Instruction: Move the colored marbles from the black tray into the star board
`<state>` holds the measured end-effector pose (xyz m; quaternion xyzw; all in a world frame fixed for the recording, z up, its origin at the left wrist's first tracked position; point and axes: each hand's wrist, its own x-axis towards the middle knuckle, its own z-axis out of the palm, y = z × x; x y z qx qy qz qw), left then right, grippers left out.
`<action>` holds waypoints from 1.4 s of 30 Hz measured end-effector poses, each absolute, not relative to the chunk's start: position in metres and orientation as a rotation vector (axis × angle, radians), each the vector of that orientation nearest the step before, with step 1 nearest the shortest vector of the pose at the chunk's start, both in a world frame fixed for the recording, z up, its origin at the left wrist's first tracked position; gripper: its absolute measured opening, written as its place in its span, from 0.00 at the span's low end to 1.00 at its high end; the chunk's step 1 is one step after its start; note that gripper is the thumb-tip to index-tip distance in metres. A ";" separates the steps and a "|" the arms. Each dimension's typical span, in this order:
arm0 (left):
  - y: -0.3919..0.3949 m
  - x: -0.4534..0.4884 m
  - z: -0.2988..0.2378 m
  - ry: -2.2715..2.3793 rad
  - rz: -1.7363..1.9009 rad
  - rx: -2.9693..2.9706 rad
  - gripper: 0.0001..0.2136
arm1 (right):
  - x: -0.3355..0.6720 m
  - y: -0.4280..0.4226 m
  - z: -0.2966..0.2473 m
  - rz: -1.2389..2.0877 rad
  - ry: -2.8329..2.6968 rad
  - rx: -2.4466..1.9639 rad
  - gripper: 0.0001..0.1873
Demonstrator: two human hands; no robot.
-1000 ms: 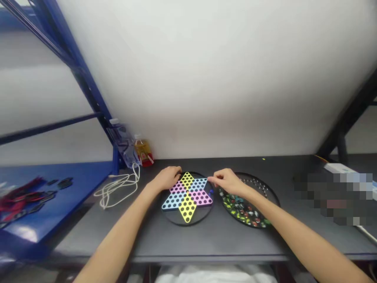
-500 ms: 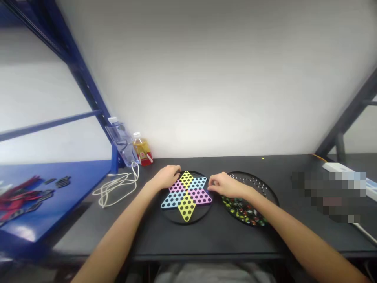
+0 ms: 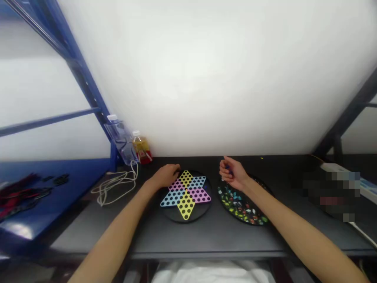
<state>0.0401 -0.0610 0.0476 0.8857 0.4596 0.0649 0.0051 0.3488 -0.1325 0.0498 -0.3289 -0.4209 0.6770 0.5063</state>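
Observation:
A round black Chinese checkers board (image 3: 186,204) with a yellow, pink and light-blue star lies on the dark table. At its upper left edge, my left hand (image 3: 167,175) rests with curled fingers; its fingertips are partly hidden. To the right of the board my right hand (image 3: 232,172) is turned palm inward, its fingers folded around something small and dark blue that looks like a marble. Beneath this hand and forearm is a round black tray (image 3: 232,212) of glass marbles (image 3: 239,202) in several colours. A dark blue marble (image 3: 205,187) sits at the board's right side.
Left of the board lies a loose white cable (image 3: 118,184). Behind it stand a clear bottle (image 3: 122,139) and a bottle with yellow and red (image 3: 142,149). A blue surface (image 3: 73,173) with red and black items is at far left. A white power strip (image 3: 338,171) lies right.
My right hand has lifted and moved away from the board's right edge, turning its palm inward with fingers curled. My left hand has stayed at the upper left edge.

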 end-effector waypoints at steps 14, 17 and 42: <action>-0.061 0.041 0.048 1.437 0.191 2.789 0.11 | 0.323 -0.157 0.044 0.378 -2.400 -1.462 0.14; -0.061 0.041 0.047 1.434 0.208 2.793 0.11 | 0.321 -0.160 0.050 0.263 -2.534 -1.508 0.16; -0.059 0.040 0.046 1.403 0.220 2.799 0.11 | 0.374 -0.119 0.029 1.224 -1.310 -1.060 0.16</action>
